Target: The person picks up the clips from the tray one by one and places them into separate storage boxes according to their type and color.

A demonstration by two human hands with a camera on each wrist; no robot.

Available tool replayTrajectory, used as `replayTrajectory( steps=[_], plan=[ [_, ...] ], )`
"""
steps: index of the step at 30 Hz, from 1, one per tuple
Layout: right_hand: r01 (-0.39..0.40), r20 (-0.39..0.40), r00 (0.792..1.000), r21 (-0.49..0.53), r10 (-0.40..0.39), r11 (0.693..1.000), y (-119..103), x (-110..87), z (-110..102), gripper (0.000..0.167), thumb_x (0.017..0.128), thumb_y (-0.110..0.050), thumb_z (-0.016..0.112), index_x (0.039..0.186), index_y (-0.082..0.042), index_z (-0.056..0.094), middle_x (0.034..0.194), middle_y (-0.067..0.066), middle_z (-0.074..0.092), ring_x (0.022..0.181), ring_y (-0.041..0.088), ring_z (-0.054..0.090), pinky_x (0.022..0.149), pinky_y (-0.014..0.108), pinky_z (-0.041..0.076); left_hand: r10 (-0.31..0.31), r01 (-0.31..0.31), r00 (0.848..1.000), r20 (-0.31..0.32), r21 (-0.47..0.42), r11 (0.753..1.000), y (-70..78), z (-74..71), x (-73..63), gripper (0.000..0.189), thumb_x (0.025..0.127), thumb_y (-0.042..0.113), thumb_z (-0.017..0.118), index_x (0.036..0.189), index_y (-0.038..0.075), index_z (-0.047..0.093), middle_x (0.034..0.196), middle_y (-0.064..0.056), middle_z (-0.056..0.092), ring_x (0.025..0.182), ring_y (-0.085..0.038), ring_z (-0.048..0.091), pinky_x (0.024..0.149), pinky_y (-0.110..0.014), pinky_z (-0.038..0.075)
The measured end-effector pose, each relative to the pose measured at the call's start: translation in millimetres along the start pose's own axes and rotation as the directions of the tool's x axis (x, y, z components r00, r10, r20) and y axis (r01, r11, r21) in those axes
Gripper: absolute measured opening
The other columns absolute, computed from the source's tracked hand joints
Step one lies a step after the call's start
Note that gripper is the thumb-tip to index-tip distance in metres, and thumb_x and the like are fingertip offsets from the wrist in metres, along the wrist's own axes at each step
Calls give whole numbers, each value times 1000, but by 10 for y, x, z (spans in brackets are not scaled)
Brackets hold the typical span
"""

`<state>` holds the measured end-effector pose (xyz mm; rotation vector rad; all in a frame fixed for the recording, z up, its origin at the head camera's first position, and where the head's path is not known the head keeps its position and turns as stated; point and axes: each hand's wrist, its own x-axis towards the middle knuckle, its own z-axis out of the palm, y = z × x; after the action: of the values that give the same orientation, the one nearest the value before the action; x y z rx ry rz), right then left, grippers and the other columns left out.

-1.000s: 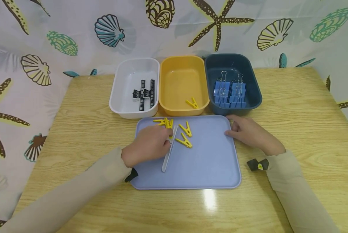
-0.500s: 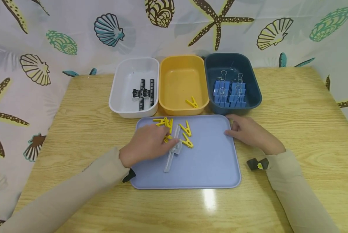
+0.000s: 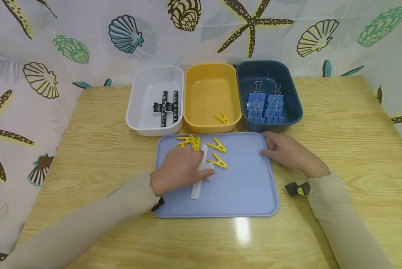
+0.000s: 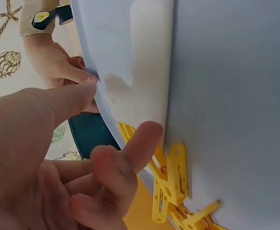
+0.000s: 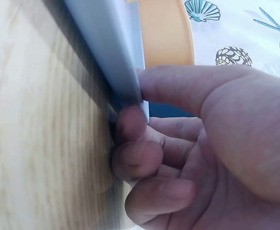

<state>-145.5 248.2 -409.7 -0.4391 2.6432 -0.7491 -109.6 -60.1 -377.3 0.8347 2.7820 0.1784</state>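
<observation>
A white ruler-shaped clip [image 3: 196,190] lies flat on the lavender tray [image 3: 244,194]. Over it is my left hand [image 3: 178,168], thumb and index finger spread apart around its middle; in the left wrist view its fingertips overlap the clip without closing on it. Several yellow clothespins [image 3: 195,143] cluster at the tray's far left, just beyond my fingers. Two more, one clothespin [image 3: 219,145] above another clothespin [image 3: 218,160], lie right of the clip. My right hand [image 3: 285,151] pinches the tray's right rim between thumb and index finger, seen close up in the right wrist view.
Behind the tray stand three bins side by side. The white bin [image 3: 141,89] holds two piano-key clips, the yellow bin [image 3: 211,91] one clothespin, the dark blue bin [image 3: 293,99] several blue binder clips. A patterned cloth [image 3: 221,45] hangs behind the wooden table [image 3: 96,160].
The ruler-shaped clip, seen as clear and tilted before, now shows a flat white face. My left hand shifted slightly right, and both right-hand clothespins slid and turned. My right hand stayed put.
</observation>
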Motion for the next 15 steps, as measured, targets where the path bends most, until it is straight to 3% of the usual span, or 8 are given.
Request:
replayTrajectory(
  steps=[5,15],
  plan=[
    [1,4,1000,5,-1,1000,-1,1,2,51,92,-19,65,135,2,47,71,3,55,62,15,48,54,27,38,11,-12,1000,22,51,999,53,25,14,44,85,54,66,70,14,56,53,4,39,48,-11,42,42,-24,26],
    [-12,9,1000,1,12,1000,-4,1,-7,52,92,-20,64,135,2,47,72,4,55,62,15,48,54,27,38,4,-4,997,71,-1,1000,34,-7,9,38,86,48,66,71,13,58,53,4,43,49,-11,44,42,-25,30]
  ],
)
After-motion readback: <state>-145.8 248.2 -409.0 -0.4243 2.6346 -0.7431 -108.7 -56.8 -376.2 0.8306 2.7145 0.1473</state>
